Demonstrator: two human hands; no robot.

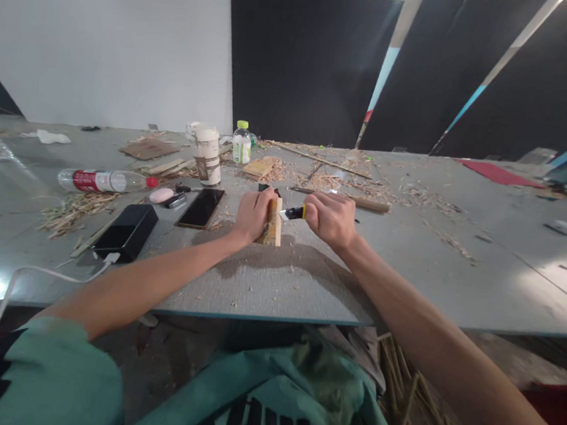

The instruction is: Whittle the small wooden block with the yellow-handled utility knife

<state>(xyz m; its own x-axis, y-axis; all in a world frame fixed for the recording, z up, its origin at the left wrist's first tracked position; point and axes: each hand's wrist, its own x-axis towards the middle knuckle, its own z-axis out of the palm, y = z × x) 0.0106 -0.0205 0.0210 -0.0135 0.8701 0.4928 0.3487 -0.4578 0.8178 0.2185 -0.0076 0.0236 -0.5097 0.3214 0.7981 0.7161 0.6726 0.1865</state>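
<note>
My left hand is closed round a short piece of bamboo, which it holds on the table in front of me. A pale cut face shows on the bamboo's right side. In my right hand is a utility knife with a black and yellow handle. Its blade points left and reaches the bamboo's cut side; whether it bites into the surface is too small to tell. Just beyond my right hand lies a long tool with a wooden handle, its far part partly hidden.
Left of my hands are a phone, a black power bank with a white cable, a bottle on its side and a paper cup. A green-capped bottle stands behind. Wood shavings litter the grey table.
</note>
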